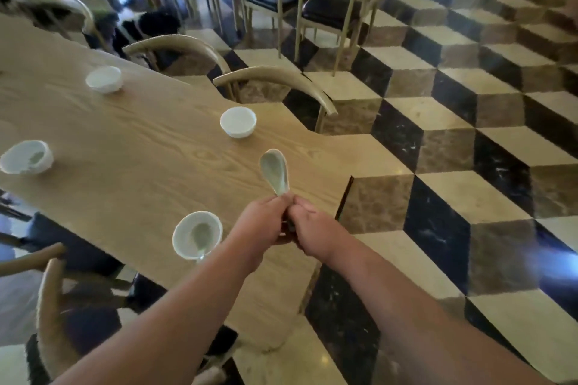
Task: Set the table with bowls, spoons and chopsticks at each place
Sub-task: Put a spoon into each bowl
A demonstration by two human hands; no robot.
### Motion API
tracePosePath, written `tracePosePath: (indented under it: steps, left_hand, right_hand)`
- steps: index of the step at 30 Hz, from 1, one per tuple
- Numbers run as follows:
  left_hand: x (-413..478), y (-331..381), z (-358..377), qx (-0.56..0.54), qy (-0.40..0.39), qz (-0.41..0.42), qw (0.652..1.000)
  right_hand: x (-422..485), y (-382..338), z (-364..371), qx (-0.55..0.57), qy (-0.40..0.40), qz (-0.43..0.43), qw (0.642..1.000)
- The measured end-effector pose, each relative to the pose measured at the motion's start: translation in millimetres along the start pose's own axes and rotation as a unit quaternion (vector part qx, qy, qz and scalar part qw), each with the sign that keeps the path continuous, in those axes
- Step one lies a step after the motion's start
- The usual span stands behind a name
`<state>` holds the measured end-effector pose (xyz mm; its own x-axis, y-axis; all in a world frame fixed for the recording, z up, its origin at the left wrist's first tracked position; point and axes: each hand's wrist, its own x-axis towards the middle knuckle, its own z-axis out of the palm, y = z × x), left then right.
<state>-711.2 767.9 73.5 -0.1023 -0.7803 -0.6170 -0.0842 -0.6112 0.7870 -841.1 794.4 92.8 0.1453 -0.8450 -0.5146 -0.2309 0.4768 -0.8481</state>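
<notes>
we count 4 bowls out on the bench [131, 147], so that part looks done here. the near bowl [184, 236] has its resting spoon [201, 236]; the left bowl [26, 161] may hold 1 too, too blurred to call. the middle bowl [238, 121] and far bowl [103, 79] look bare. we see 0 chopsticks. left hand [266, 222] and right hand [308, 223] meet, fingers curled, pinching the held spoon [274, 172] by its handle, above the bench's near end.

Both hands [289, 220] together gripping a pale spoon [274, 172], perhaps several, above wooden table [125, 150], four bowls [238, 121]
</notes>
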Motion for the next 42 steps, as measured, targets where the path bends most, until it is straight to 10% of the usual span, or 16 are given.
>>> tracePosePath:
  steps: [11,27,42]
  left_hand:
    - [107,35,82,-0.131,0.160,0.015,0.978]
    - [338,273,257,-0.190,0.310,0.030,0.931]
    - [382,314,206,-0.394,0.534,0.011,0.748]
  right_hand:
    - [110,-12,-112,-0.100,-0.077,0.021,0.992]
    - [364,-161,-393,-0.158,-0.175,0.003,0.972]
    - [501,-256,-355,-0.366,-0.456,-0.049,0.810]
